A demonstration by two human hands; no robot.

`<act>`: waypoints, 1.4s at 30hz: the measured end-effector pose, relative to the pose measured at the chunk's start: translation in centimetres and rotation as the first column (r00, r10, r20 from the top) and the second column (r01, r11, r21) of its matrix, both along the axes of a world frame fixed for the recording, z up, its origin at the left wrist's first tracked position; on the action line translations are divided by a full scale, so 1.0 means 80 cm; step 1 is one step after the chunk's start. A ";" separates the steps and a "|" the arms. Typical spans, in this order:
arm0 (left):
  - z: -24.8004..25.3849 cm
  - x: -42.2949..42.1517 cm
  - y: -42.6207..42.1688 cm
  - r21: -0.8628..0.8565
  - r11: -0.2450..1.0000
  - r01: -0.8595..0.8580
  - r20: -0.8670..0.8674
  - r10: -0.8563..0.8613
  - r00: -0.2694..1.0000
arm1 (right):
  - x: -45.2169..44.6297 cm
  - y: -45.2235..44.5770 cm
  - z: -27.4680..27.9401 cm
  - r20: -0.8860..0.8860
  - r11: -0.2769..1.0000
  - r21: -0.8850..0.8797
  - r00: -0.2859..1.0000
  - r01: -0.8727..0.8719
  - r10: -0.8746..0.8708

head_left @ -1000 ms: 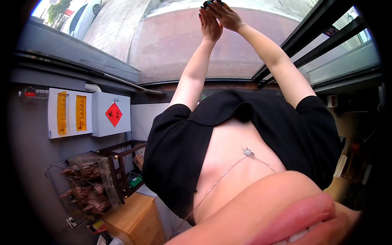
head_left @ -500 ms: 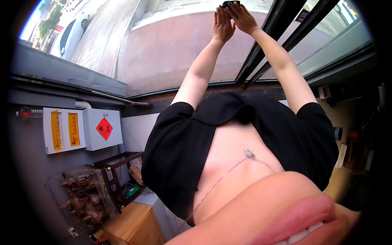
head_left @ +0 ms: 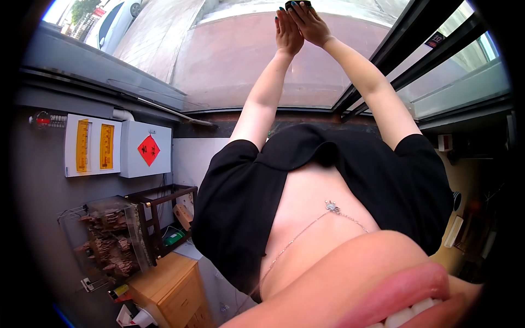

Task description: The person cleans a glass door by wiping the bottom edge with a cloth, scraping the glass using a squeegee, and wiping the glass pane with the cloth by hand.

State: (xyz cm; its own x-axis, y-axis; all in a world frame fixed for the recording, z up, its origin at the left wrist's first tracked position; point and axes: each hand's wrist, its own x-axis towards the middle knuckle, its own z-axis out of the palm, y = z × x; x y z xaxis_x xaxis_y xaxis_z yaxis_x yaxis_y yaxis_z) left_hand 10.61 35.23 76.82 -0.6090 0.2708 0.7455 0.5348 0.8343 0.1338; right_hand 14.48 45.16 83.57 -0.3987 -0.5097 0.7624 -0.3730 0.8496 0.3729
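Both of my arms reach far forward, up to the top of the view, in front of the window. My right hand (head_left: pixel 309 24) lies with its fingers over a small black object (head_left: pixel 299 3), whose kind I cannot make out. Close against it is my left hand (head_left: pixel 289 33), its fingers stretched out, with dark blue-green nails. The palms are partly hidden, and the top of the view cuts off part of the black object. I wear a black short-sleeved top (head_left: pixel 229 202) and a thin necklace (head_left: pixel 332 207).
A large glass window (head_left: pixel 229 65) with black frame bars (head_left: pixel 415 33) stands ahead; a white car (head_left: pixel 112 24) is outside. On the left are white electrical boxes (head_left: pixel 127 164), a dark wooden frame (head_left: pixel 155 218), a clear tank (head_left: pixel 117 240) and a wooden cabinet (head_left: pixel 167 284).
The view has turned a little, so window and wall boxes appear shifted to the right. My hands have shifted slightly left in the view and stay together at the black object.
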 end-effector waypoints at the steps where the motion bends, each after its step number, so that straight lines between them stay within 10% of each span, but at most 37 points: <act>1: 0.000 -0.003 -0.016 0.008 0.999 -0.032 0.016 0.031 0.999 | -0.006 -0.016 0.001 -0.006 1.000 0.012 1.000 -0.016 0.016; 15: 0.011 0.000 -0.029 0.041 0.991 -0.128 0.128 0.122 0.984 | -0.017 -0.036 0.009 0.042 0.987 0.008 0.986 -0.163 0.162; 35: 0.033 0.072 0.208 -0.150 0.967 0.206 -0.259 -0.240 0.936 | 0.059 0.229 -0.024 -0.002 0.934 0.030 0.934 0.357 -0.357; 42: 0.024 0.051 0.173 -0.157 0.972 0.176 -0.232 -0.209 0.950 | 0.030 0.183 -0.028 -0.088 0.987 -0.152 0.994 0.054 -0.068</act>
